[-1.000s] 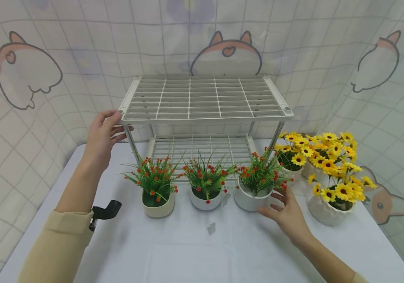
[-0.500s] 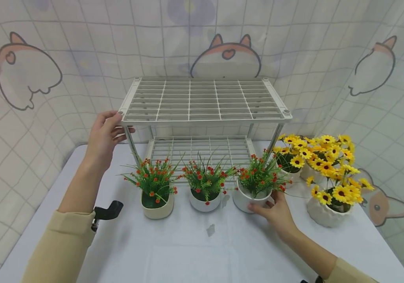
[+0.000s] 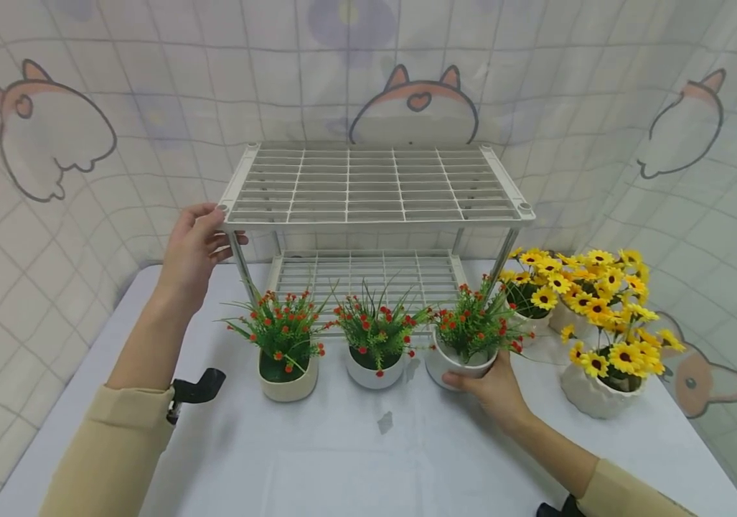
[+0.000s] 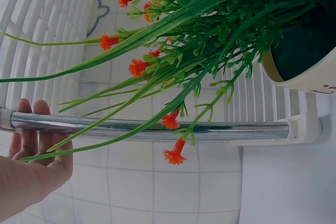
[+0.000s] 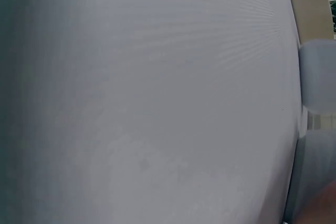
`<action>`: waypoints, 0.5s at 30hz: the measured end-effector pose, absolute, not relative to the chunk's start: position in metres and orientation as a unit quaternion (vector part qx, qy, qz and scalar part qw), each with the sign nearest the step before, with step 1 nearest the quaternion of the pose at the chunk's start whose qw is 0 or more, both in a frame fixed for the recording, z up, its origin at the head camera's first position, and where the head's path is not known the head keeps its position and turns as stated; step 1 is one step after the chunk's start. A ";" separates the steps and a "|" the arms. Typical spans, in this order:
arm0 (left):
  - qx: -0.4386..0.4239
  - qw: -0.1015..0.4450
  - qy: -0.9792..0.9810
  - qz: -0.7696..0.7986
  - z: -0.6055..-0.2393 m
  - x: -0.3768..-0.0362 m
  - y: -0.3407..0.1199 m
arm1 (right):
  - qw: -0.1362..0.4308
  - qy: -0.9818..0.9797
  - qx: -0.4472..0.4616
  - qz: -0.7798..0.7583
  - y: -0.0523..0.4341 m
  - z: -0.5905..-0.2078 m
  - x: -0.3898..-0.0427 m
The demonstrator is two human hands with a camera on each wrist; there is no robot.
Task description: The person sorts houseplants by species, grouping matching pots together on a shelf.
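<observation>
A white two-tier wire rack [image 3: 368, 183] stands at the back of the table. My left hand [image 3: 213, 230] grips its front left corner, fingers [image 4: 31, 145] curled round the chrome pole [image 4: 157, 129]. In front of the rack stand three small pots of green sprigs with red-orange flowers: a cream pot [image 3: 287, 379], a white pot [image 3: 374, 372] and a second white pot [image 3: 448, 359]. My right hand [image 3: 478, 377] holds that right-hand pot low on its front. The right wrist view shows mostly tablecloth, with the pots [image 5: 317, 77] blurred at its right edge.
Two white pots of yellow sunflowers [image 3: 601, 391] [image 3: 536, 316] stand to the right of the rack. The white-clothed table [image 3: 368, 459] is walled in by a cartoon-print curtain behind and at both sides. A small stain [image 3: 385, 420] marks the cloth.
My right hand has slid in from the right and closed round the right-hand red-flower pot. My left hand has stayed on the rack's corner.
</observation>
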State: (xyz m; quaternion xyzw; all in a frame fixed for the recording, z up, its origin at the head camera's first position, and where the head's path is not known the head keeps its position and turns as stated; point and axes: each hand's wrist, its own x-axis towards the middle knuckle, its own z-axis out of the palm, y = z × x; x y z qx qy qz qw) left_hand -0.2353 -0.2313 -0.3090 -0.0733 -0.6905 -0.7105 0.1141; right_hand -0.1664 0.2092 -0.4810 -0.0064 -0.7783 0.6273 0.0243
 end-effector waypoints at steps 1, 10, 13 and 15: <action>-0.074 0.114 -0.692 -0.709 -0.309 -0.236 -0.231 | 0.028 -0.778 -0.002 0.628 0.209 -0.482 -0.167; -0.082 0.112 -0.688 -0.712 -0.310 -0.237 -0.230 | 0.039 -0.794 0.001 0.606 0.212 -0.485 -0.164; -0.083 0.112 -0.691 -0.709 -0.310 -0.237 -0.231 | 0.036 -0.798 -0.001 0.602 0.214 -0.479 -0.161; -0.085 0.111 -0.692 -0.708 -0.310 -0.236 -0.232 | 0.038 -0.803 0.000 0.594 0.216 -0.473 -0.159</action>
